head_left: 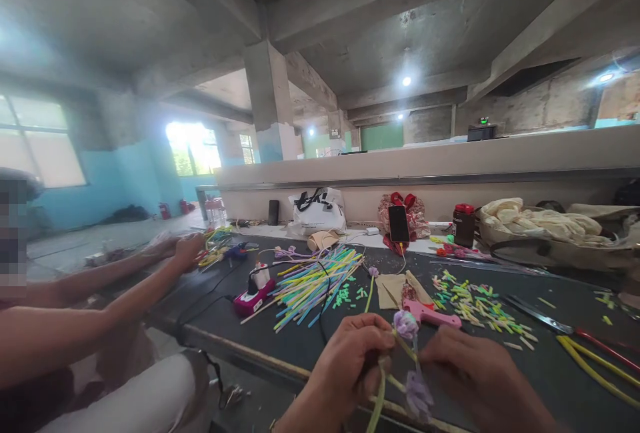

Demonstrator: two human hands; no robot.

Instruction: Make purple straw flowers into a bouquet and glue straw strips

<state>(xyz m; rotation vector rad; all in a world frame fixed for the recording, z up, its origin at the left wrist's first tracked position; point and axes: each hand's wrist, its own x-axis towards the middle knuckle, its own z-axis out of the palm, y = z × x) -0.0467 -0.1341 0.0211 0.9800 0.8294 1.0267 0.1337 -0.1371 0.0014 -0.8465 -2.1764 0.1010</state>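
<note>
My left hand (pixel 357 353) is closed in a pinch on a yellow-green flower stem (pixel 379 396), which hangs down below the fingers. A fluffy purple flower (pixel 405 325) sits just beyond the fingertips, and a second purple flower (pixel 419 394) hangs lower, between my hands. My right hand (pixel 473 373) has its fingers bent together, their tips meeting a yellow-green strip of the stem beside the upper flower. Behind the flowers, a pink tool resembling a glue gun (pixel 435 314) lies by a piece of brown paper (pixel 390 290).
Coloured sticks (pixel 315 283) are heaped near a magenta power strip (pixel 254 297). Short cut pieces (pixel 480 306) lie scattered at right, beside large scissors (pixel 543 317). A phone (pixel 399 225), a brown bottle (pixel 463 225) and bags stand at the back. A co-worker's hands (pixel 189 251) work at left.
</note>
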